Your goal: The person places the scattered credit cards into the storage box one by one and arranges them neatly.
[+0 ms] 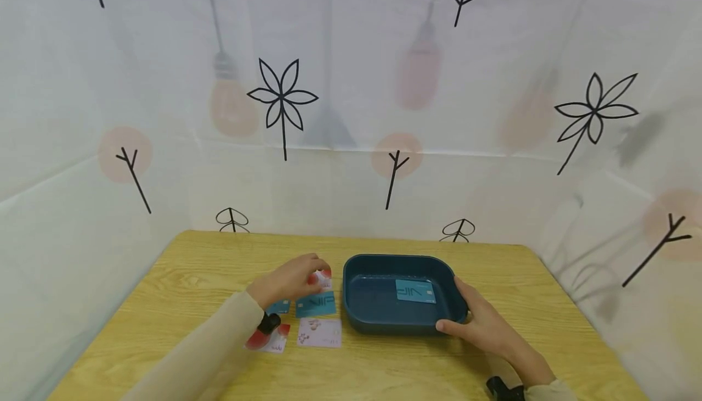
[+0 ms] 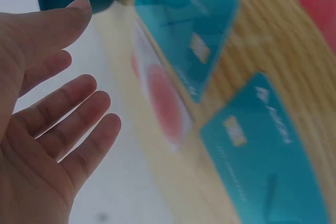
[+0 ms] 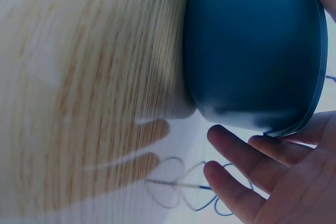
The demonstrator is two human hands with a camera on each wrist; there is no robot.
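A dark blue tray point(image 1: 378, 328) stands on the table with one teal card point(image 1: 415, 291) lying inside it. My right hand point(image 1: 485, 323) holds the tray's right end, thumb at the near corner and fingers along the side. The left hand point(image 1: 290, 279) hovers above the cards left of the tray, its fingers loosely bent and holding nothing; the left wrist view shows them spread apart. Under and beside it lie a teal card point(image 1: 315, 305), a red-and-white card point(image 1: 323, 279) partly hidden by the fingers, and another teal card point(image 2: 262, 156). Nearer are a pinkish card point(image 1: 320, 333) and a red-and-white card point(image 1: 274, 341).
The wooden table point(image 1: 384, 370) has rounded far corners. Behind it and at both sides hangs a pale cloth point(image 1: 340, 194) with plant drawings. Dark bands with small devices are on both wrists.
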